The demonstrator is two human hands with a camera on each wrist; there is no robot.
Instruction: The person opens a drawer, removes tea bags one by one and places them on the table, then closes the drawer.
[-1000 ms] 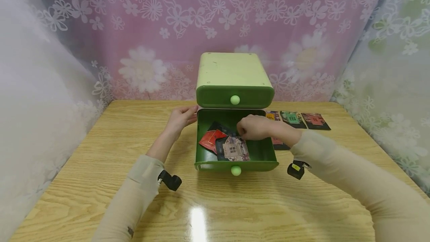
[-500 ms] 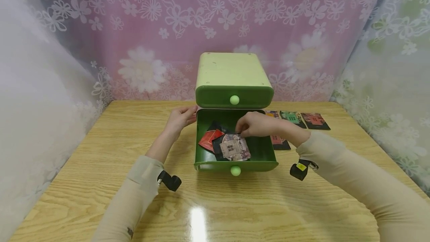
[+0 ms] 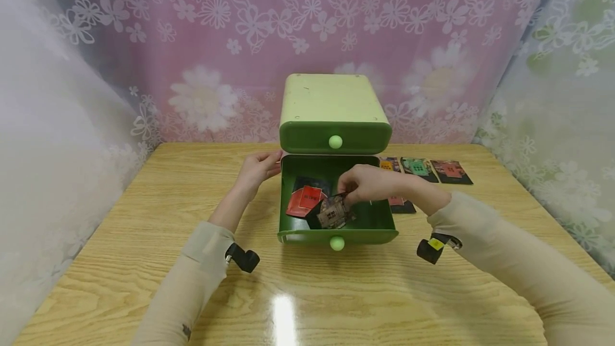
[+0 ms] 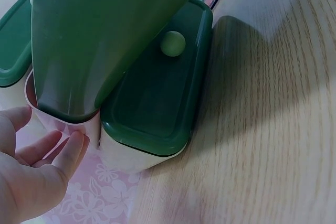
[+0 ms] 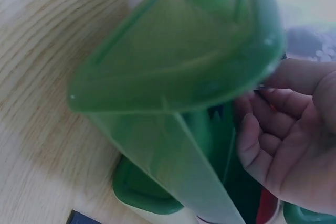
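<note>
In the head view, a small cream and green drawer cabinet [image 3: 333, 97] stands on the table with a green drawer [image 3: 372, 237] pulled out. My right hand [image 3: 370, 181] reaches into it and pinches the edge of a dark floral sachet [image 3: 332, 215], which is tilted. Beside that, a red and black sachet [image 3: 300, 207] lies on the drawer floor. My left hand [image 3: 259, 170] is at the cabinet's left side; the left wrist view shows its fingers [image 4: 73, 153] extended against the pale pink casing around the open drawer. In the right wrist view, the drawer front partly hides the right fingertips.
Right of the cabinet lie several flat sachets, among them a green-labelled one [image 3: 419, 168] and a red-labelled one [image 3: 451, 171]. Another closed drawer [image 4: 152, 87] sits below the open one. A floral curtain [image 3: 216, 41] hangs behind the wooden table [image 3: 202, 175].
My right hand has lifted and tilted the dark floral sachet, drawing it off the red sachet, which now lies turned and more exposed. My left hand stays put.
</note>
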